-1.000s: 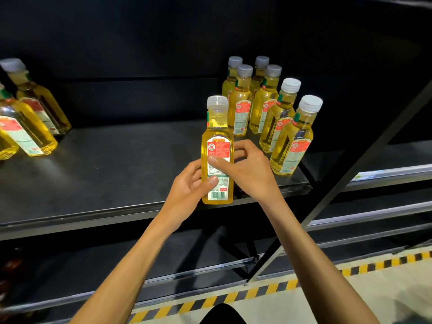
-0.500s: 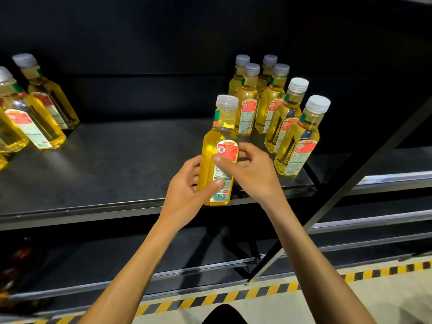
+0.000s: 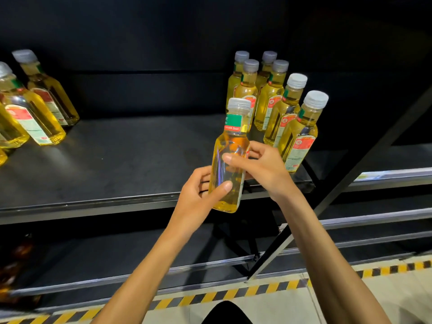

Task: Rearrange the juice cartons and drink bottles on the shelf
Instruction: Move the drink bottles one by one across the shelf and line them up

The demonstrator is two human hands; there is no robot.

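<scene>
Yellow plastic grey-capped drink bottle (image 3: 230, 157) hangs nearly upright at the front edge of the black metal shelf (image 3: 105, 164), left hand (image 3: 194, 197) gripping low, right hand (image 3: 264, 167) gripping higher and nearer the 6 matching bottles (image 3: 278, 101).

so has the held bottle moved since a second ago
yes, the held bottle has turned about its own axis, label now turned away, and edged right toward the standing bottles; its base stays by the shelf front edge
</scene>
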